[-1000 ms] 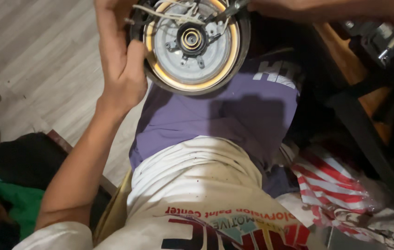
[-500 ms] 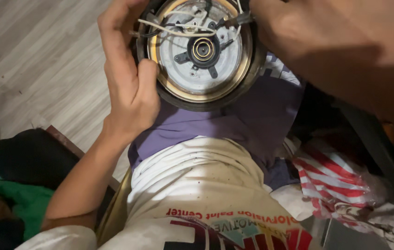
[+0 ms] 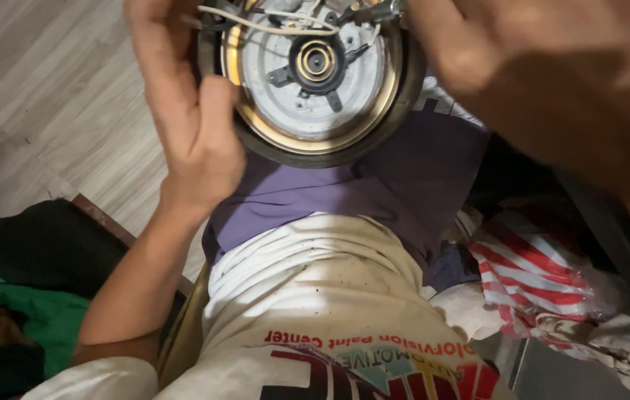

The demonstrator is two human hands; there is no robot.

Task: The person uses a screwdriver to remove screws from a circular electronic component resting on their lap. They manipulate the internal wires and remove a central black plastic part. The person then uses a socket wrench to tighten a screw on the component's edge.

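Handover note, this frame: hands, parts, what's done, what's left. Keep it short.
Left hand: grips the left rim of the round metal appliance base with brass-coloured ring, held over the lap.
Right hand: at its upper right edge, blurred; grip unclear.
Thin white wire crosses the top, loose above the central coiled hub.
Done: underside exposed.
Left: wiring looks unsecured, probably needs attention.

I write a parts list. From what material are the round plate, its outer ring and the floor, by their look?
Round plate: probably cast metal such as aluminium, a dull grey matt face with ribs.
Outer ring: brass-coloured metal or plating, a yellow shine; which one is unclear.
Floor: wood or wood-look laminate, pale planks with grain and seams.
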